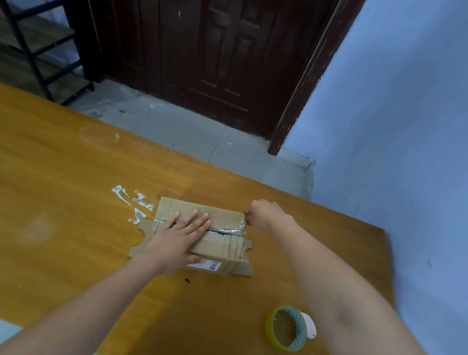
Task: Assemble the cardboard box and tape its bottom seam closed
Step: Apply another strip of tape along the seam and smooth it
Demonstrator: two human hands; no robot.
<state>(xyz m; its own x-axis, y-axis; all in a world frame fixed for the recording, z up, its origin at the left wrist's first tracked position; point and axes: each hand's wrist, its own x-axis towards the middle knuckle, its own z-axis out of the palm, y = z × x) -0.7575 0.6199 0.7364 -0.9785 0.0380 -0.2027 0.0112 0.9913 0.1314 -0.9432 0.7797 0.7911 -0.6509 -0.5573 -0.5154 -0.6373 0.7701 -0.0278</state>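
A small brown cardboard box (218,243) lies on the wooden table (44,179) with its taped seam facing up. Shiny clear tape runs along that seam. My left hand (179,237) lies flat on the box top, fingers straight, pressing over the left part of the seam. My right hand (263,213) is at the box's far right corner with fingers curled; it seems to pinch the tape end there, though the contact is hard to make out. A roll of clear tape (287,328) on a greenish core lies on the table near my right forearm.
White residue marks (132,200) smear the table left of the box. A small dark speck (187,280) sits in front of the box. The table's far edge runs diagonally; beyond it are tiled floor, a dark wooden door (217,38), a shelf rack at left and a blue wall at right.
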